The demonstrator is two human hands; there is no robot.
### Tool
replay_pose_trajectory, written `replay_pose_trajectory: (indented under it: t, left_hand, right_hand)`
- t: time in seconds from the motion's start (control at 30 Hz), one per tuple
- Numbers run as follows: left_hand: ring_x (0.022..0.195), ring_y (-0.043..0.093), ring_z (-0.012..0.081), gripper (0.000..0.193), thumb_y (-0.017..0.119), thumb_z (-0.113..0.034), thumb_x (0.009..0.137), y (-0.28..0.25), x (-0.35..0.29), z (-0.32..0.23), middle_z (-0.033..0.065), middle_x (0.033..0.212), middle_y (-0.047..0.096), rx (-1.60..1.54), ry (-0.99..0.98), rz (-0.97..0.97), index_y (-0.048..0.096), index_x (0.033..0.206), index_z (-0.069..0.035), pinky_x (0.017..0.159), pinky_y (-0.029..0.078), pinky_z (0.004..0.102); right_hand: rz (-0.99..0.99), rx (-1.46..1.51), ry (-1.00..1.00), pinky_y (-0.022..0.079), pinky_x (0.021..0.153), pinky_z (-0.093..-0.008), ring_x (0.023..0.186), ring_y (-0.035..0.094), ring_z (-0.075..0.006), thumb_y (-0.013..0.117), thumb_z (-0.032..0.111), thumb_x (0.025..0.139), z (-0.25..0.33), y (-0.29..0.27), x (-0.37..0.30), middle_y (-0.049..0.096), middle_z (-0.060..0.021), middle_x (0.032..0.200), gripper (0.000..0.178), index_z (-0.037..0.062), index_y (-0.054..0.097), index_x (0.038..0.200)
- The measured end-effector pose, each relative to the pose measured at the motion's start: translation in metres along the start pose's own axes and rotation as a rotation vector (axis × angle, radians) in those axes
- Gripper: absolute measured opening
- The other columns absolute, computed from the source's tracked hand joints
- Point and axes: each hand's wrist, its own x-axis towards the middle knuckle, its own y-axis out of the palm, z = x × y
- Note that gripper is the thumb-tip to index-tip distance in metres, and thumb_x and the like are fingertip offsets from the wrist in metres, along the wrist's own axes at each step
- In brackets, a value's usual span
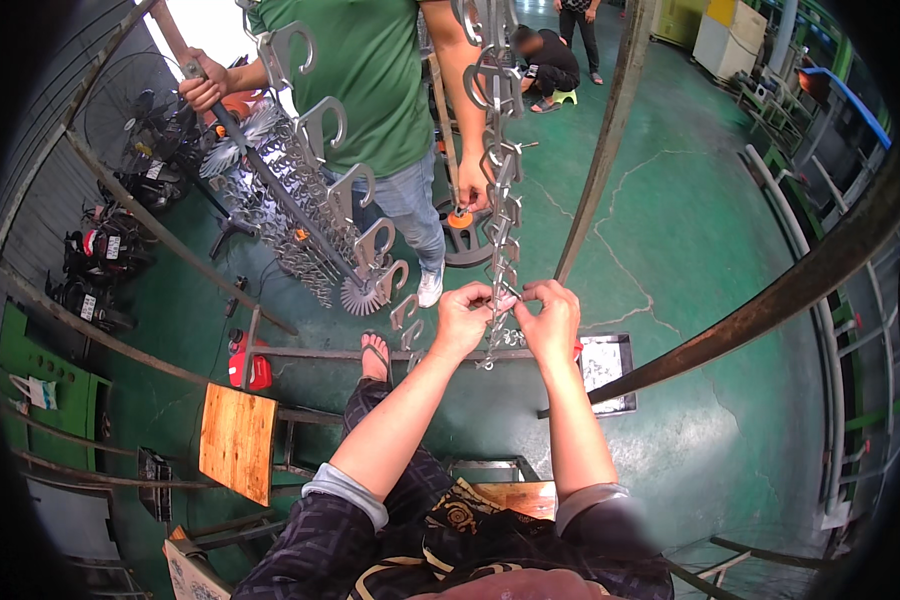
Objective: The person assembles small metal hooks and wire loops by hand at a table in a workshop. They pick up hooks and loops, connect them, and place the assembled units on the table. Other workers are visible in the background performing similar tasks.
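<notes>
Before me hangs a long vertical string of linked silver metal hooks [503, 215]. My left hand [464, 322] is closed in a pinch on its lower part, with the fingertips against the metal. Close by on the right side, my right hand [550, 318] pinches too, its thumb and forefinger on a small metal piece [511, 293] at the string. The exact shape of that piece is mostly covered by my fingers. Below my hands the string ends in a few small links [487, 362]. Another row of larger flat hooks [358, 192] hangs to the left.
A person in a green shirt [370, 80] stands opposite, gripping a dark pole [270, 180] with rows of hooks. Metal frame bars [610, 130] surround me. A tray of small parts [606, 372], a wooden stool [238, 442] and a red container [250, 362] are nearby. Someone crouches farther back.
</notes>
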Motion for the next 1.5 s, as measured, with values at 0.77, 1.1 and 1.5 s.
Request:
replay_pose_trajectory:
  t: [0.77,1.1,1.5]
  left_hand:
    - [0.072,0.061,0.0061,0.016,0.081,-0.008,0.075,0.002,-0.009,0.005,0.0032,0.078,0.069,0.122,0.163,-0.066,0.068,0.078,0.001,0.065,0.05,0.023]
    - [0.088,0.062,0.011,0.018,0.07,-0.001,0.084,-0.007,-0.025,0.005,0.0049,0.095,0.067,-0.082,0.042,0.0,0.07,0.101,0.004,0.077,0.05,0.0237]
    - [0.109,0.059,0.0148,0.034,0.056,-0.019,0.097,-0.007,-0.069,-0.015,0.0108,0.118,0.066,0.013,0.045,-0.167,0.06,0.125,0.0,0.096,0.044,0.0287]
  right_hand:
    - [0.001,-0.141,-0.035,0.039,0.096,-0.0439,0.087,0.061,-0.0292,0.079,0.014,0.067,0.022,-0.004,-0.019,0.064,-0.0077,0.08,0.016,0.0066,0.066,0.073]
    - [-0.035,-0.05,-0.081,0.039,0.095,-0.044,0.087,0.06,-0.0296,0.078,0.012,0.069,0.011,0.0,-0.023,0.064,-0.008,0.081,0.016,0.0054,0.066,0.076]
    - [-0.147,0.057,-0.104,0.04,0.09,-0.0409,0.093,0.058,-0.0284,0.077,0.013,0.071,0.001,-0.006,-0.038,0.064,-0.0082,0.094,0.03,0.0063,0.066,0.098]
